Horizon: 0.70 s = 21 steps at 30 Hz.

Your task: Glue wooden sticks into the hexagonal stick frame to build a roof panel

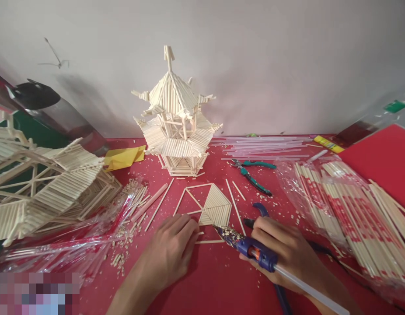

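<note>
On the red tabletop lies a flat hexagonal stick frame [193, 200], partly filled with a panel of closely laid sticks [218, 205]. My left hand [172, 240] presses down on the frame's lower left side, its fingers bent and together; the fingertips are partly hidden. In my right hand [277, 245] is a blue glue gun [259, 253], gripped with a clear glue stick [309, 286] jutting out of its back. Its nozzle, crusted with wood bits, points at the lower edge of the filled panel. Loose sticks [235, 205] flank the frame.
Behind stands a tiered stick pagoda [176, 127]; another stick structure [51, 188] fills the left. Green-handled pliers [255, 175], clear glue sticks [264, 146], yellow paper [123, 157] and packed chopsticks [356, 223] lie around. Wood scraps and plastic wrappers [81, 245] litter the left.
</note>
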Each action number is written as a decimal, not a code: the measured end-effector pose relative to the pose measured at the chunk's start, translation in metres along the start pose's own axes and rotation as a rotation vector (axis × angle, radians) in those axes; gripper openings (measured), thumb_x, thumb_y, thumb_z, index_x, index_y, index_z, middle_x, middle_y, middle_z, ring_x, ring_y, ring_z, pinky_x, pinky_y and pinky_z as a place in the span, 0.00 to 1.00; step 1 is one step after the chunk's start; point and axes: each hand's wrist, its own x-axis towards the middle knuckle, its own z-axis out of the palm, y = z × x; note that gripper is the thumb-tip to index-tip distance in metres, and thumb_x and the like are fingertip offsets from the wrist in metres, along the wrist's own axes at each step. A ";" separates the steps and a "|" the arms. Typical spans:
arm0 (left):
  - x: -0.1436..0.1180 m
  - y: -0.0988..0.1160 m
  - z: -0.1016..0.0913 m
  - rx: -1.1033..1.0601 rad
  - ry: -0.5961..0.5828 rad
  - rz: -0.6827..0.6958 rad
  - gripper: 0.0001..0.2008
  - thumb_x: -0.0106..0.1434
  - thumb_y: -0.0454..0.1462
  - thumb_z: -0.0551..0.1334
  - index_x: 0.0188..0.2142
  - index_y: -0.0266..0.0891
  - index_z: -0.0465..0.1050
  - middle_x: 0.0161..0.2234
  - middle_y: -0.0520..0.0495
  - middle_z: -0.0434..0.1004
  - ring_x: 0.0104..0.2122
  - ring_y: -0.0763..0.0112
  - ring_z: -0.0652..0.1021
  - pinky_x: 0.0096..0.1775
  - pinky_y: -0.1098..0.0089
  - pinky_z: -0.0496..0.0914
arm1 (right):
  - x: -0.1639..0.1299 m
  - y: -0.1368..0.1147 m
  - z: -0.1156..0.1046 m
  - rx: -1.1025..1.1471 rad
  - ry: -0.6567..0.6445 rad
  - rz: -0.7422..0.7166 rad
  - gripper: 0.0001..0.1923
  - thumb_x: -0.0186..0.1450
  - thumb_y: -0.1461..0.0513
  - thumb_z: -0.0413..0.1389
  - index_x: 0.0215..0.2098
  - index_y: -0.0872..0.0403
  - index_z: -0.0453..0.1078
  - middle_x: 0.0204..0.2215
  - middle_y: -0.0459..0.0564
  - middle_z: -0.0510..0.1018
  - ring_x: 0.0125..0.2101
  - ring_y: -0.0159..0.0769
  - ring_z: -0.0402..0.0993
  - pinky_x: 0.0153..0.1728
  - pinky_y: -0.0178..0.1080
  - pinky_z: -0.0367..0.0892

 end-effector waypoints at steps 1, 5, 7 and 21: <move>0.000 0.000 0.000 0.001 0.000 -0.001 0.08 0.75 0.34 0.51 0.40 0.41 0.68 0.37 0.46 0.76 0.37 0.62 0.74 0.41 0.62 0.67 | 0.000 0.000 0.001 0.001 -0.001 0.003 0.13 0.74 0.57 0.54 0.31 0.52 0.66 0.29 0.48 0.71 0.29 0.37 0.67 0.29 0.38 0.59; 0.000 0.000 0.001 -0.009 -0.007 -0.006 0.08 0.74 0.33 0.52 0.40 0.41 0.68 0.38 0.46 0.76 0.37 0.62 0.74 0.40 0.63 0.67 | -0.002 0.002 0.003 0.018 -0.008 0.003 0.12 0.74 0.58 0.55 0.32 0.52 0.66 0.29 0.48 0.71 0.30 0.38 0.68 0.29 0.39 0.60; 0.001 0.000 0.001 -0.012 -0.007 -0.007 0.08 0.74 0.33 0.52 0.40 0.41 0.68 0.38 0.47 0.76 0.37 0.62 0.74 0.40 0.63 0.67 | -0.003 0.003 0.003 0.030 -0.016 0.008 0.12 0.74 0.57 0.55 0.32 0.52 0.67 0.29 0.48 0.72 0.30 0.38 0.69 0.30 0.39 0.60; -0.001 -0.002 -0.001 -0.025 -0.027 -0.012 0.07 0.71 0.30 0.54 0.40 0.41 0.68 0.37 0.47 0.75 0.37 0.62 0.74 0.41 0.62 0.67 | -0.006 0.002 0.002 0.018 0.005 0.012 0.13 0.73 0.58 0.55 0.30 0.51 0.65 0.28 0.46 0.70 0.30 0.37 0.66 0.29 0.40 0.58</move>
